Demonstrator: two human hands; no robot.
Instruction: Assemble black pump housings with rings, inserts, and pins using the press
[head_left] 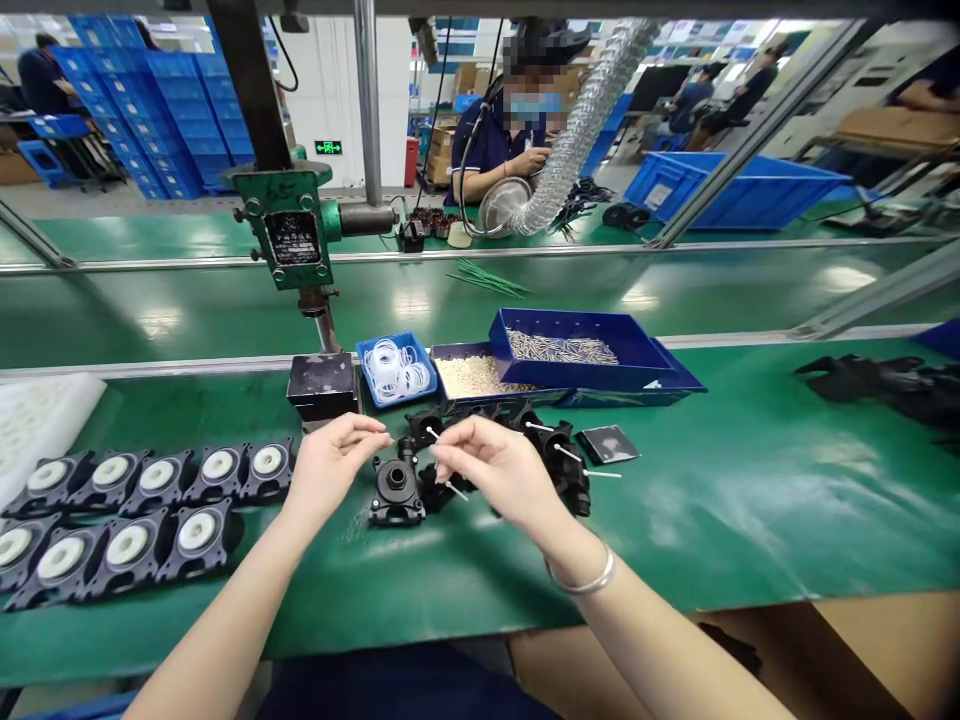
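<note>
The left hand (328, 470) and the right hand (502, 475) are both above the green table (712, 500). The left thumb and forefinger come near each other, but I cannot tell whether something small is between them. The right fingers are pinched together; a thin pale pin (433, 434) shows at their tips, and I cannot tell if they hold it.

Between the hands, the black housing (397, 482) lies on the table, with its round opening facing up. To the left, black frames (159, 474) with white round centres stand in two rows. Just right of the housing, partly behind the right hand, there is a group of black parts (571, 482), from which some pale pins stick out. A flat dark square (609, 444) lies beside this group.

Farther, a black block (323, 380) is below the green press head (296, 235). Right of it are a blue tray (362, 372) of white rings, a tray of small beige pieces (465, 376), and a dark blue tray (637, 350) of metal screws. Behind the trays lie thin green sticks (491, 278). At the far side, a person (480, 150) sits near a silver duct (577, 130).
</note>
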